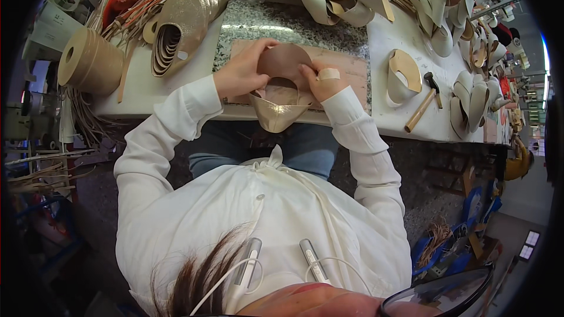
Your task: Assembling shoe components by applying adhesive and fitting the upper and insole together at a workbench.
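Gold shoe upper held by both hands over the board

The left grip (242, 71) is closed on the brown-lined rear of a gold shoe upper (277, 116), thumb inside the curve. The opposite edge is pinched by the right grip (324, 82), on which a tan plaster is worn. The piece lies directly between the two, its gold toe turned toward the body and hung past the front edge of the pinkish board (353, 76).

The upper appears to be already joined into a closed shape; whether any work on it is left cannot be told. Similar gold uppers (185, 14) are nested at the left, though whether these are finished is not shown.

Beneath the board, a speckled slab (329, 35) is set on the white tabletop (388, 118). To the right, a tan-lined white upper (405, 69) and a hammer (419, 111) are laid near each other, both untouched. At the far left, a tan roll (106, 67) is placed.
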The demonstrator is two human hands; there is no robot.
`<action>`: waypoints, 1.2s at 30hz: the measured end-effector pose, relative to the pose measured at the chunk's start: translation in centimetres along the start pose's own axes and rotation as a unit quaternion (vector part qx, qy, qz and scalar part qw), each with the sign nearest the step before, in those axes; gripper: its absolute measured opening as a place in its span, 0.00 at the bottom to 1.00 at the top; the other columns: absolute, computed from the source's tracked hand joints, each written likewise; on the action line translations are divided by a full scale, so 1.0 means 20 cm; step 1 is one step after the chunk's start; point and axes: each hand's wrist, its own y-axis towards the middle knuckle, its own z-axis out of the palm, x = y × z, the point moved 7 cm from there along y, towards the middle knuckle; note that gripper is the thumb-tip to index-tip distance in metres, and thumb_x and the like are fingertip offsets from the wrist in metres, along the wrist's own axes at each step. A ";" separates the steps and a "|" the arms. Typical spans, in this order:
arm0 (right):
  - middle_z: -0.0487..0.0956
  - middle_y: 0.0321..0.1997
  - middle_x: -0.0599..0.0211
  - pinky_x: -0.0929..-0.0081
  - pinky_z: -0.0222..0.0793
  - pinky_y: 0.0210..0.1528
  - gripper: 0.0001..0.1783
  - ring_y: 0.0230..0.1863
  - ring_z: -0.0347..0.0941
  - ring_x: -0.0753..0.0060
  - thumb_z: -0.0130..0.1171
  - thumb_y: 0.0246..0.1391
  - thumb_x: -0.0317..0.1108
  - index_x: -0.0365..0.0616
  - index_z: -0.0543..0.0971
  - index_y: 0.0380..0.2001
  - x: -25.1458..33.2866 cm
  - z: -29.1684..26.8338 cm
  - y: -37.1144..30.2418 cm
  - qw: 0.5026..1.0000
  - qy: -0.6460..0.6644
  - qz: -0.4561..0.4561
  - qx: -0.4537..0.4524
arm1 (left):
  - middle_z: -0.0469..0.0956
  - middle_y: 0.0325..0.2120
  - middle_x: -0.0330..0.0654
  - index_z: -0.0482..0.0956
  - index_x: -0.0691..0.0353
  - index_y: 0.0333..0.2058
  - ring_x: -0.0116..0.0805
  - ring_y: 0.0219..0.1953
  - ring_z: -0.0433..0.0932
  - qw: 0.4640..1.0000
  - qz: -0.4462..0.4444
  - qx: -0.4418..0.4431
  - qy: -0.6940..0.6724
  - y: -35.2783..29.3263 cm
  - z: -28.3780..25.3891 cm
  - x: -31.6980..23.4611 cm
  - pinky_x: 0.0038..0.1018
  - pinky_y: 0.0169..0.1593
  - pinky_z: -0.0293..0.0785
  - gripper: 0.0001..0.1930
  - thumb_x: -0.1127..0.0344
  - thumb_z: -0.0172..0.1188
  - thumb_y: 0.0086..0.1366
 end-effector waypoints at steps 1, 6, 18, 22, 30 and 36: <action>0.79 0.32 0.50 0.60 0.71 0.39 0.15 0.37 0.76 0.46 0.61 0.50 0.41 0.41 0.79 0.36 0.01 0.00 -0.01 1.000 -0.008 -0.009 0.004 | 0.74 0.35 0.41 0.60 0.60 0.58 0.29 0.38 0.75 0.998 -0.042 0.032 -0.034 0.02 0.01 -0.04 0.24 0.43 0.73 0.35 0.75 0.65 0.52; 0.81 0.36 0.57 0.68 0.73 0.39 0.20 0.35 0.78 0.62 0.66 0.41 0.25 0.40 0.78 0.41 -0.04 0.05 -0.07 0.994 0.055 -0.088 0.017 | 0.77 0.34 0.37 0.75 0.61 0.48 0.27 0.37 0.75 0.985 -0.098 0.117 -0.078 0.10 0.13 -0.02 0.25 0.42 0.72 0.25 0.71 0.69 0.48; 0.80 0.32 0.58 0.68 0.72 0.36 0.20 0.35 0.78 0.60 0.65 0.43 0.28 0.40 0.75 0.42 0.07 0.00 -0.11 0.989 -0.092 -0.107 0.032 | 0.77 0.36 0.47 0.78 0.61 0.36 0.48 0.43 0.75 0.978 -0.012 0.144 0.152 0.11 0.21 -0.13 0.35 0.46 0.70 0.12 0.67 0.64 0.53; 0.77 0.32 0.58 0.62 0.70 0.38 0.17 0.37 0.74 0.52 0.66 0.42 0.32 0.42 0.76 0.37 -0.06 0.08 -0.11 0.993 0.032 -0.109 -0.018 | 0.78 0.35 0.47 0.79 0.60 0.36 0.51 0.41 0.75 0.963 -0.009 0.134 0.232 0.11 0.22 -0.09 0.39 0.44 0.71 0.11 0.66 0.62 0.54; 0.73 0.28 0.59 0.58 0.65 0.33 0.11 0.32 0.70 0.52 0.66 0.43 0.34 0.41 0.76 0.27 -0.03 0.07 -0.15 0.990 0.037 -0.075 -0.111 | 0.80 0.28 0.46 0.79 0.59 0.29 0.48 0.36 0.78 0.980 -0.083 0.094 0.155 0.11 0.16 0.00 0.39 0.40 0.72 0.11 0.58 0.61 0.55; 0.72 0.35 0.58 0.58 0.64 0.38 0.12 0.38 0.67 0.51 0.64 0.45 0.34 0.39 0.74 0.30 0.03 0.06 -0.19 0.982 -0.055 -0.095 -0.153 | 0.78 0.24 0.48 0.81 0.60 0.27 0.49 0.29 0.77 0.968 -0.099 0.109 0.203 0.14 0.15 -0.05 0.39 0.35 0.72 0.11 0.58 0.63 0.54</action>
